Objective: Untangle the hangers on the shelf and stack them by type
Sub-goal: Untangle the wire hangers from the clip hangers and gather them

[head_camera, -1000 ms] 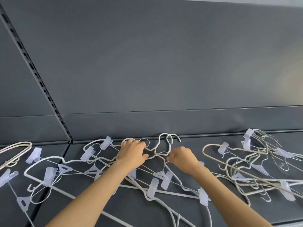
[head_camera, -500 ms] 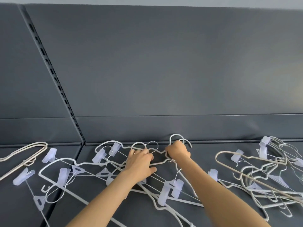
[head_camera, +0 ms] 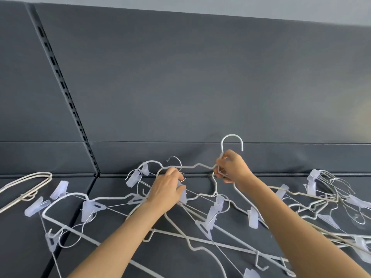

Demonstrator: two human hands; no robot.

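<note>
Light, springy and snag-prone, I judge, the hanger [head_camera: 232,135] at the shelf's [head_camera: 112,187] twelve o'clock lifts best by its neck, where the right hand [head_camera: 232,167] pinches it, left hand [head_camera: 168,189] gripping the tangle [head_camera: 213,212] at its nine.

A tangle of hangers [head_camera: 213,212] lies on the shelf [head_camera: 20,247], before the back panel [head_camera: 200,87]; another heap [head_camera: 312,181] sits to its right, and perhaps two hangers [head_camera: 26,184] lie far left, past the slotted upright [head_camera: 66,93].

Even, soft daylight — a faint warm glow at the right edge; wide-angle bending at the borders, shadows weak.
</note>
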